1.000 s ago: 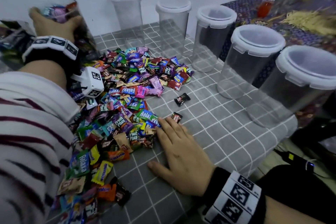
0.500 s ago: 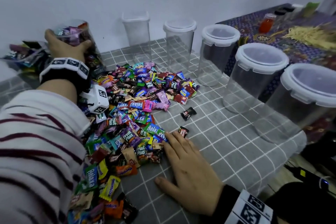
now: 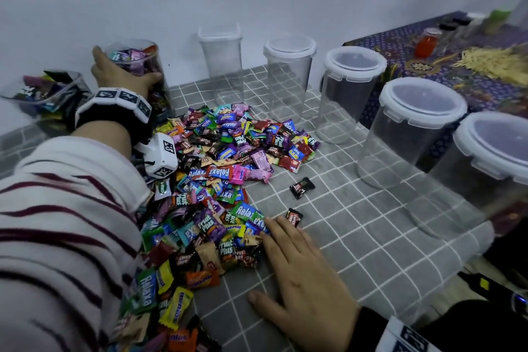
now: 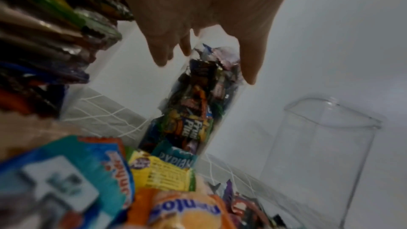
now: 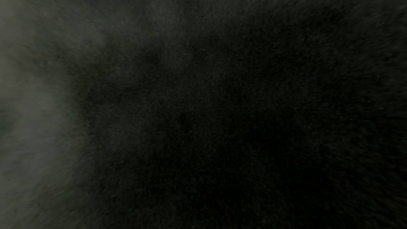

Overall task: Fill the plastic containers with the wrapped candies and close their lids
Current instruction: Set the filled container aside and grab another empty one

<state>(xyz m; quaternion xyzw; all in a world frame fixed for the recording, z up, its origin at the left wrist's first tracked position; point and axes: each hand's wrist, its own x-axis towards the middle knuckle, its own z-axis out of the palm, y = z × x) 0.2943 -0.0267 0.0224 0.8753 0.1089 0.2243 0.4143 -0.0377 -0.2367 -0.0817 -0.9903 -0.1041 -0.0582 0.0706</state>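
Note:
A big heap of wrapped candies [image 3: 217, 174] covers the left and middle of the grey checked cloth [image 3: 357, 237]. My left hand [image 3: 120, 77] grips a clear lidless container full of candies [image 3: 143, 66] at the back left; the left wrist view shows that filled container [image 4: 193, 111] between my thumb and fingers. My right hand [image 3: 300, 271] lies flat and open on the cloth at the heap's near edge, fingertips touching candies. The right wrist view is dark.
Another candy-filled container [image 3: 43, 94] stands at the far left. Several empty containers line the back and right: one square [image 3: 221, 63], and round ones [image 3: 290, 71] [image 3: 351, 88] [image 3: 414, 128] [image 3: 491, 168] with white lids. Two loose dark candies [image 3: 302, 187] lie apart. A patterned table [image 3: 457, 66] lies beyond.
The camera view has shifted, so everything sits lower in frame. My left hand keeps its grip on the filled container and my right hand stays flat on the cloth.

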